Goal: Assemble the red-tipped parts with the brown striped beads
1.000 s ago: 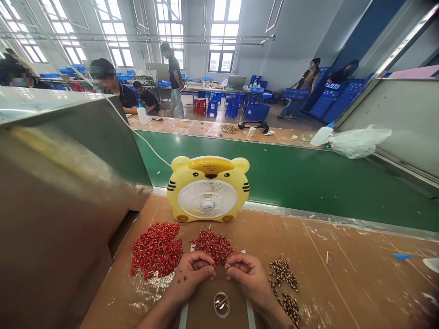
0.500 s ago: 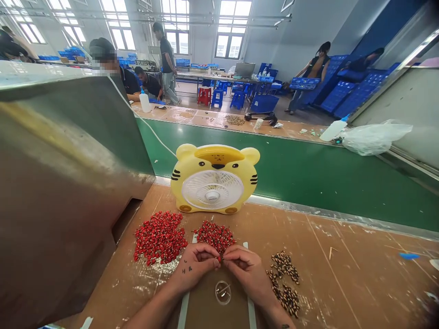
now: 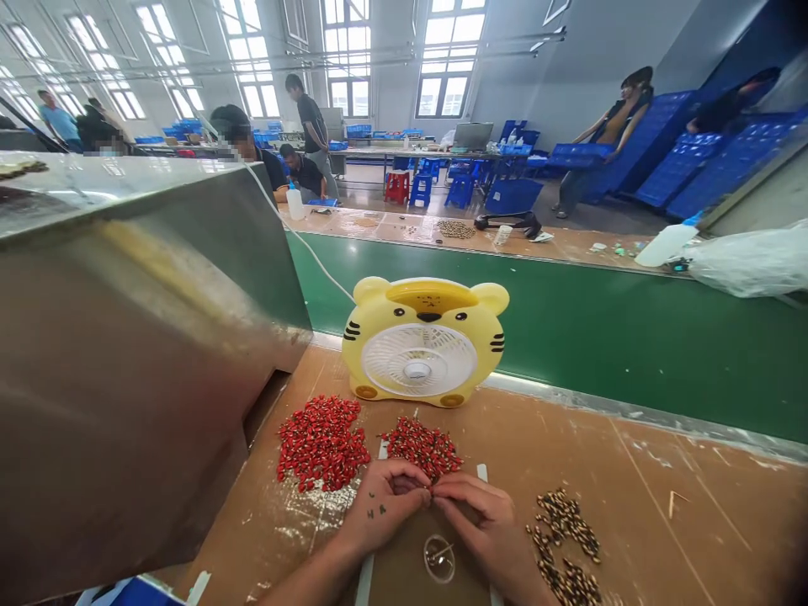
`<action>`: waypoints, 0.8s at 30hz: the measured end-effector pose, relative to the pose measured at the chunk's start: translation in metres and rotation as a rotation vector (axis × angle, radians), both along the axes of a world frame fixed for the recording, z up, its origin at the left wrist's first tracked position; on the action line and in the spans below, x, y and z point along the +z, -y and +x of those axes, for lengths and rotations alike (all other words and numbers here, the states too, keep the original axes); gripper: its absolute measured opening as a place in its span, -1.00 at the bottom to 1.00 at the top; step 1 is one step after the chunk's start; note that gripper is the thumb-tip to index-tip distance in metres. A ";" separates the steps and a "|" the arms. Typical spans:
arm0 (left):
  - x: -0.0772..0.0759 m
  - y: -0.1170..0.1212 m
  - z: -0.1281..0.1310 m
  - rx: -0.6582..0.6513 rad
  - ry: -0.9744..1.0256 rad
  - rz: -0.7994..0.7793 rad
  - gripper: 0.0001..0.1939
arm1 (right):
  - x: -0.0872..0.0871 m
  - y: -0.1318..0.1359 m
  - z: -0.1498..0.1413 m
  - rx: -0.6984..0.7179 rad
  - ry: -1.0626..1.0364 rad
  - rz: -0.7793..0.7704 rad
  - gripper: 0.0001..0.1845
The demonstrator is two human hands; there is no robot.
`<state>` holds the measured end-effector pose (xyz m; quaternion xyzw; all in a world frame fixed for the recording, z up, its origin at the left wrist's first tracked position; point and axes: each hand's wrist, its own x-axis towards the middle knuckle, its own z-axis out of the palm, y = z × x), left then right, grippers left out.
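My left hand [image 3: 385,503] and my right hand [image 3: 489,522] meet fingertip to fingertip at the near edge of the brown worktable [image 3: 631,497]. Both are closed in a pinch on a tiny part that I cannot make out, just below a small heap of red parts [image 3: 424,446]. A larger heap of red parts [image 3: 321,441] lies to the left of my left hand. Several dark brown parts [image 3: 565,539] are scattered to the right of my right hand. A small clear dish [image 3: 439,557] sits between my wrists.
A yellow tiger-shaped desk fan [image 3: 424,341] stands behind the heaps. A big metal housing [image 3: 126,353] fills the left. A green conveyor belt [image 3: 631,337] runs behind the table. Other people sit and stand beyond it, among blue crates and stools.
The camera view has swung so everything sits further right in the picture. My hands stay pinched together in front of the small red heap.
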<state>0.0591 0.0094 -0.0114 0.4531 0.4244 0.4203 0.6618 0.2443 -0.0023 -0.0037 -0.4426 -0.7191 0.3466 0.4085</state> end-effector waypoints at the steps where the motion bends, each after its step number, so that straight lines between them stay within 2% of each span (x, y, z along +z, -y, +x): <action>1: 0.000 0.000 0.000 0.016 -0.024 0.016 -0.83 | -0.001 0.000 0.001 -0.021 0.002 -0.011 -0.88; 5: -0.002 0.004 0.000 0.067 -0.107 0.052 -0.89 | -0.005 0.001 0.000 -0.106 -0.012 -0.122 -0.86; 8: -0.006 0.006 0.000 0.088 -0.143 0.039 -0.94 | -0.005 0.002 -0.003 -0.114 -0.035 -0.193 -0.85; 14: -0.004 0.007 0.000 0.094 -0.200 0.062 -0.94 | -0.005 0.003 -0.012 -0.133 -0.038 -0.215 -0.82; 18: -0.002 0.006 0.000 0.095 -0.202 0.102 -0.92 | -0.011 -0.001 -0.015 -0.130 -0.116 -0.257 -0.72; 21: -0.002 0.000 -0.001 0.165 -0.328 0.222 -0.90 | -0.014 -0.005 -0.010 -0.188 -0.138 -0.229 -0.64; 24: 0.000 -0.009 -0.001 0.237 -0.541 0.377 -0.88 | -0.011 -0.006 0.001 -0.261 -0.052 -0.130 -0.67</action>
